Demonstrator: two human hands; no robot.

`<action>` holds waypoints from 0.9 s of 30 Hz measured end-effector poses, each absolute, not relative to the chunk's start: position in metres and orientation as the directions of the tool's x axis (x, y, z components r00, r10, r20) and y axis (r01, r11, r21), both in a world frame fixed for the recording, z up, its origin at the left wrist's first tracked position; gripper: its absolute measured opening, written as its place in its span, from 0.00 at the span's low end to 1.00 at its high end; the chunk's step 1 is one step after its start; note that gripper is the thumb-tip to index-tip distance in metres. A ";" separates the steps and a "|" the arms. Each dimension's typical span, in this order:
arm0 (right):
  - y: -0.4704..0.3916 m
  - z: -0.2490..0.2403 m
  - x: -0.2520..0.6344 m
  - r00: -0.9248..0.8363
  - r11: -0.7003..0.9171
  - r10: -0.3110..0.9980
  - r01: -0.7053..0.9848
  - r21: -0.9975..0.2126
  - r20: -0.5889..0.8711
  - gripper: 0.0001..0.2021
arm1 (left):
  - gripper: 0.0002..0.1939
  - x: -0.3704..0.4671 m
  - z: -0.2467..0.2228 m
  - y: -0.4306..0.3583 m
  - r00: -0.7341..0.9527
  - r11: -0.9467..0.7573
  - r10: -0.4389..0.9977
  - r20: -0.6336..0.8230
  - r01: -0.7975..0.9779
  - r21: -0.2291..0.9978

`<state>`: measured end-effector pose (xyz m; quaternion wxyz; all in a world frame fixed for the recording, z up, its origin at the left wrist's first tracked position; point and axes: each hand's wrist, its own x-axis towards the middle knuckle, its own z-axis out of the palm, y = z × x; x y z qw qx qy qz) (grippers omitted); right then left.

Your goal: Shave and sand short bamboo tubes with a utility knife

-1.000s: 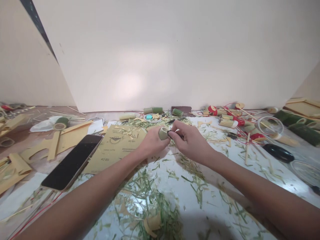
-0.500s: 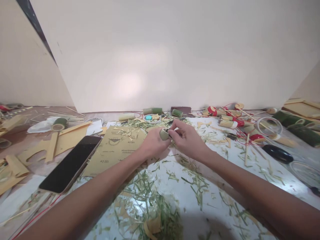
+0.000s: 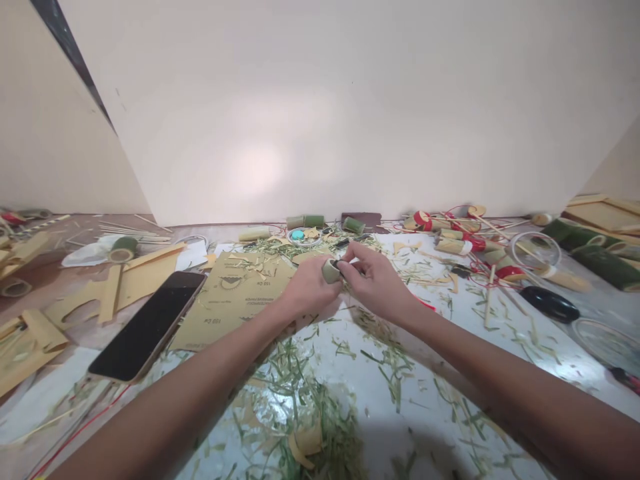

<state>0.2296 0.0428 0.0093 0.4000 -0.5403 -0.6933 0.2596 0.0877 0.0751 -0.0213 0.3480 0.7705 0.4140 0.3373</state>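
Note:
Near the middle of the view, my left hand is wrapped round a short pale-green bamboo piece, its open end turned to the right. My right hand pinches something small and dark at that end; fingers hide most of it, so I cannot make it out. The two hands almost touch. Below and around them, green shavings are scattered over a white sheet. A tan sandpaper sheet lies just left of my left hand.
At the left lie a black phone, cut cardboard and a bamboo ring. On the right are a black oval object, a clear ring, red-wrapped pieces with sticks and green bamboo tubes. A pale wall stands behind.
The view has shifted slightly. The bamboo piece shows a little more of its open end, and a small red item has come into view beside my right forearm. Both hands keep their hold.

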 end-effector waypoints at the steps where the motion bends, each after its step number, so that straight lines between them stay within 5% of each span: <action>1: 0.043 0.010 0.230 -0.099 0.284 0.956 0.537 -0.794 0.276 0.07 | 0.08 0.088 -0.021 0.076 0.428 -0.415 0.873 0.233 0.403 0.816; 27: 0.042 0.008 0.228 -0.076 0.271 0.958 0.552 -0.788 0.276 0.08 | 0.07 0.087 -0.018 0.078 0.438 -0.373 0.880 0.184 0.399 0.837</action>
